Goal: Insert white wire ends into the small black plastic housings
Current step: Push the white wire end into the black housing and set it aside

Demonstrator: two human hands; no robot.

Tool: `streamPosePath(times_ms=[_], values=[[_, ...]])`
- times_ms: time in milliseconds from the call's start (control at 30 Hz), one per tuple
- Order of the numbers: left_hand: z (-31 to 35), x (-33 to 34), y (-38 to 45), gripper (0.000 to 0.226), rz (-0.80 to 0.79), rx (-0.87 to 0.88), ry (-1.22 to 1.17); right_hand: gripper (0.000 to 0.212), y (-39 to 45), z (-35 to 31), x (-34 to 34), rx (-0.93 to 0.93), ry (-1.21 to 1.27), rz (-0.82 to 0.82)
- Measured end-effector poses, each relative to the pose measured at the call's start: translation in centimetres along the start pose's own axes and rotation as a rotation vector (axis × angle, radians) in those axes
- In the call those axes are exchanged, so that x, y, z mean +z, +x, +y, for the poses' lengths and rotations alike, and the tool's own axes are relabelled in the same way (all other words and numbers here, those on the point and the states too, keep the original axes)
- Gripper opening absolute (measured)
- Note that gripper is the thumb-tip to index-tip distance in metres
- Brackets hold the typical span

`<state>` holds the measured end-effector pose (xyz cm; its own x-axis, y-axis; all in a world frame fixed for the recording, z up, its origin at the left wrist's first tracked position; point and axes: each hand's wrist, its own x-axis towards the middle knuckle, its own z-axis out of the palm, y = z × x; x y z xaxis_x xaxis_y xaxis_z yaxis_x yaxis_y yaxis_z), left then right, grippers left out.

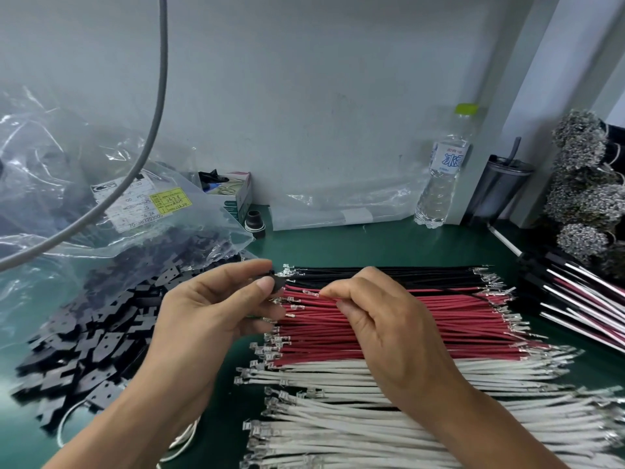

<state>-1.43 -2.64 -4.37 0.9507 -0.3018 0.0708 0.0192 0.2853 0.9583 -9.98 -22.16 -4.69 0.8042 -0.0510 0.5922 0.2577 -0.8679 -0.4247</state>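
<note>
My left hand (216, 306) pinches a small black plastic housing (277, 285) between thumb and forefinger, above the left ends of the wire rows. My right hand (382, 319) pinches a red wire (313, 294) near its metal terminal, the tip pointing left toward the housing, a short gap apart. White wires (338, 418) with crimped terminals lie in rows at the near side of the green mat. Red wires (372, 336) lie in the middle rows and black wires (389, 272) lie beyond them. A heap of loose black housings (101, 333) spreads to the left.
A clear plastic bag (67, 198) with labels lies at the back left, and a grey cable (159, 96) hangs over it. A water bottle (443, 170) and a dark tumbler (497, 191) stand at the back right. Bundled finished wires (575, 299) are stacked at the right edge.
</note>
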Motion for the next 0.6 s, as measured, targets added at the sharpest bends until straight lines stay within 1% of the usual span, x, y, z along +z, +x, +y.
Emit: streamPosePath(times_ms=[67,233,400,433,533,600], values=[[0.12,0.03,-0.07,0.039,-0.046,-0.032,-0.023,0.026,-0.07,-0.26,-0.12,-0.006,0.050,0.008],[0.09,0.12,-0.16,0.036,-0.114,-0.069,-0.045,0.016,-0.25,-0.43,-0.47,-0.026,0.079,0.072],[0.11,0.06,-0.21,0.034,-0.158,-0.095,-0.045,0.018,-0.32,-0.43,-0.63,-0.021,0.141,0.111],[0.12,0.03,-0.21,0.034,-0.170,-0.098,-0.043,0.018,-0.35,-0.44,-0.68,-0.016,0.162,0.117],[0.08,0.04,-0.26,0.046,-0.194,-0.110,-0.038,0.016,-0.40,-0.49,-0.85,-0.020,0.203,0.139],[0.03,0.14,-0.26,0.043,-0.198,-0.115,-0.036,0.014,-0.44,-0.56,-0.95,-0.026,0.203,0.141]])
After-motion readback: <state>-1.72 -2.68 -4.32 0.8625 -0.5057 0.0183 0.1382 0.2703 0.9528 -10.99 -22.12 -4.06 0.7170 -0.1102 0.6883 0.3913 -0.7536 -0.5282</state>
